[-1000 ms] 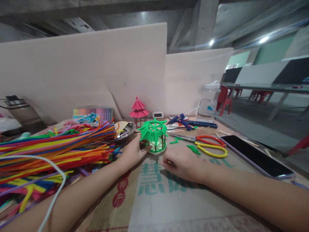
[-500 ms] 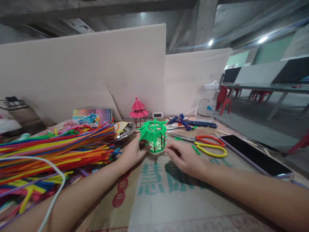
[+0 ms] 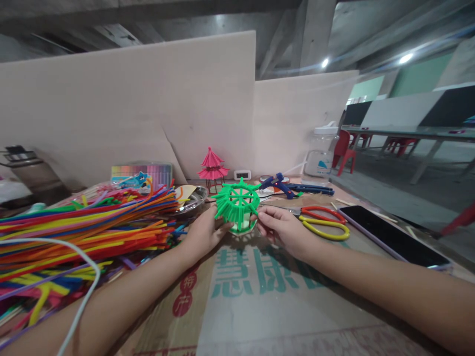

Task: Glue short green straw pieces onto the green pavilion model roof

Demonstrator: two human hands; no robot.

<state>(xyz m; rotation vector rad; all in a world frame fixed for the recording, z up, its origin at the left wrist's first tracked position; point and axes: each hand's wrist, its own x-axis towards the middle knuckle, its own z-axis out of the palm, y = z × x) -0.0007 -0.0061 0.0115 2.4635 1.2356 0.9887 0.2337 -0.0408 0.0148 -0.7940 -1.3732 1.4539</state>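
A small green pavilion model (image 3: 237, 210), made of pipe cleaners with thin brown posts, is in the middle, its ring-shaped roof tilted slightly toward me. My left hand (image 3: 206, 231) grips its left side, the thumb low near the pale base. At the right edge of the roof, my right hand (image 3: 284, 228) pinches a green strip end between thumb and forefinger. Its other fingers curl below, partly hidden. Behind the model stands a pink pavilion model (image 3: 213, 170) with a tiered, pointed roof.
Many coloured pipe cleaners (image 3: 85, 232) heap up at left, crossed by a white cable (image 3: 94, 267). Scissors (image 3: 326, 230) and a phone (image 3: 389, 237) lie right. Further back are a blue glue gun (image 3: 278, 184), a metal bowl (image 3: 196, 200), a marker set (image 3: 143, 175) and a clear jug (image 3: 321, 153).
My right hand has moved from beside the base up to the roof's right edge and now pinches there. The green model has tipped a little toward me; my left hand stays on it.
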